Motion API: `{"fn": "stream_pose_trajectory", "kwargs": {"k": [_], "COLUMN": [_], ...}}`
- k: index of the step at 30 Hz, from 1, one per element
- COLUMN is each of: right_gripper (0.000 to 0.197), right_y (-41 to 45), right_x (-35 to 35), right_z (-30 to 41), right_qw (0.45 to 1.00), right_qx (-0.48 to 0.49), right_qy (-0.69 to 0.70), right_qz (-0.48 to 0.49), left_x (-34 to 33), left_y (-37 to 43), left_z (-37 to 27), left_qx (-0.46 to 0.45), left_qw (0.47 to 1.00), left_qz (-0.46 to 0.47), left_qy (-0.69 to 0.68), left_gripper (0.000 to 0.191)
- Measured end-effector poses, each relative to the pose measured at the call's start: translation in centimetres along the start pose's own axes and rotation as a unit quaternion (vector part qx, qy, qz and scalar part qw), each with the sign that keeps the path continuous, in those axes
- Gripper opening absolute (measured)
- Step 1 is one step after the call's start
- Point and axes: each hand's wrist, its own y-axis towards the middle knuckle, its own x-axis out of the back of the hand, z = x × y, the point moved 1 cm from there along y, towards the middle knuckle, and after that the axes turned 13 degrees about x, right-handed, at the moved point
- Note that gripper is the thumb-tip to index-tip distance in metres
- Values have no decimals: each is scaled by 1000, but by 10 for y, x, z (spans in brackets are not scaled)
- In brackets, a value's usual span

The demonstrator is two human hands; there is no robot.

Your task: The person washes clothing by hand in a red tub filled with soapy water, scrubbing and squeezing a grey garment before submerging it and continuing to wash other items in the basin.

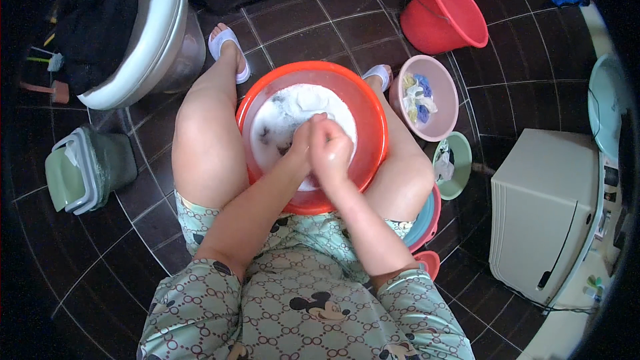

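Note:
A large red plastic basin [370, 125] sits between my legs, holding foamy white suds [275, 110] with dark patches showing through. Over the suds, my left hand [301, 141] and my right hand [330, 152] are pressed together. The right hand's fingers are curled into a fist against the left. Whether anything is held between the palms cannot be made out. Something pale and foam-covered [307, 100] bulges up just beyond the hands; its kind is hidden by the foam.
On the right stand a red bucket [425, 22], a pink basin [446, 95] with wet cloths [422, 97], a green basin [462, 170] with cloths, stacked basins [432, 220] and a pale cabinet [545, 210]. A toilet [170, 20] and a lidded waste bin [117, 160] stand left on dark tiles.

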Motion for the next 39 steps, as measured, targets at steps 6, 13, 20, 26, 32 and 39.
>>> {"fn": "stream_pose_trajectory", "kwargs": {"k": [6,13,20,26,32,39], "right_gripper": [42,42,42,40,46,49], "right_y": [20,-20,-47,-33,-3,-24], "right_x": [17,10,33,39,39,54], "right_z": [-69,-82,-97,-106,-56,-45], "right_qw": [966,852,894,883,802,720], "right_qx": [-201,-344,-101,-307,-410,-377], "right_qy": [160,393,231,322,398,415], "right_qz": [16,-28,369,149,173,409], "left_x": [-34,-63,-23,23,6,28], "left_y": [-20,-43,-28,12,6,24], "left_z": [-12,-55,-86,-54,-27,-45], "left_qx": [81,49,-95,-116,124,53], "left_qw": [991,968,952,975,986,988], "left_qz": [-86,125,189,84,26,64], "left_qy": [-62,-212,-223,-171,-105,-130], "left_gripper": [18,33,62,37,47,51]}}
